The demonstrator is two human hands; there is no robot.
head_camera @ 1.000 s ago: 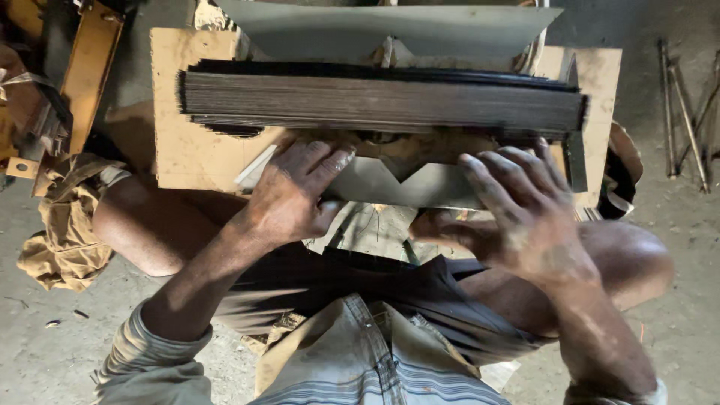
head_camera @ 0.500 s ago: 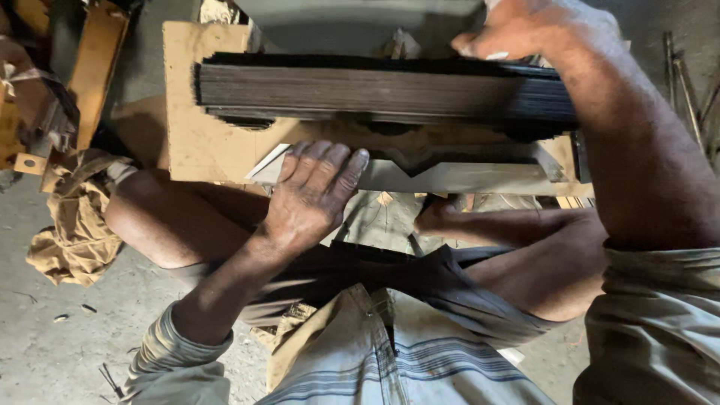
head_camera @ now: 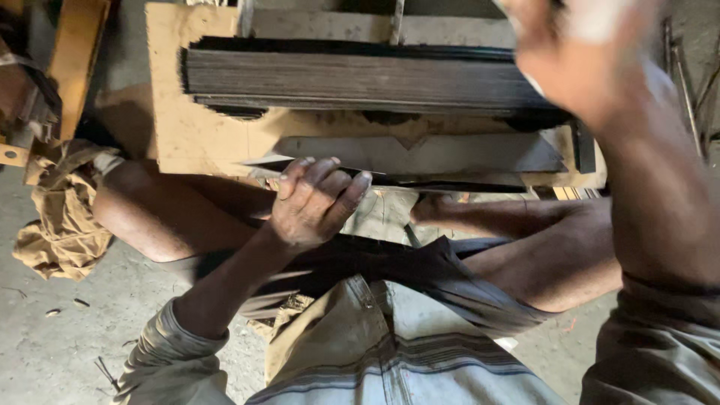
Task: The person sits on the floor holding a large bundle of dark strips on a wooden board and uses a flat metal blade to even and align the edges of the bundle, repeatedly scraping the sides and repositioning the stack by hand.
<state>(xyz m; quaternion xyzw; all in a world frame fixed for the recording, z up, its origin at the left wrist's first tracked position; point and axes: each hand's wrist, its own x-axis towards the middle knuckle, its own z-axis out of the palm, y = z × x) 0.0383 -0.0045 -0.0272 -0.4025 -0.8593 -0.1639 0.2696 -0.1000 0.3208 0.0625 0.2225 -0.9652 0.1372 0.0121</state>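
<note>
Gripping the edge of a grey metal sheet, left hand is curled shut; right hand is blurring overhead, state unclear, above stacked sheets.

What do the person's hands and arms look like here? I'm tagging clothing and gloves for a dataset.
Both hands are bare, no gloves. The left hand looks grimy, dust on the fingers. The left forearm is bare up to a pushed-up grey-beige sleeve. The right hand is blurred, with a pale patch near the top, unclear what. A grey sleeve covers the right upper arm.
</note>
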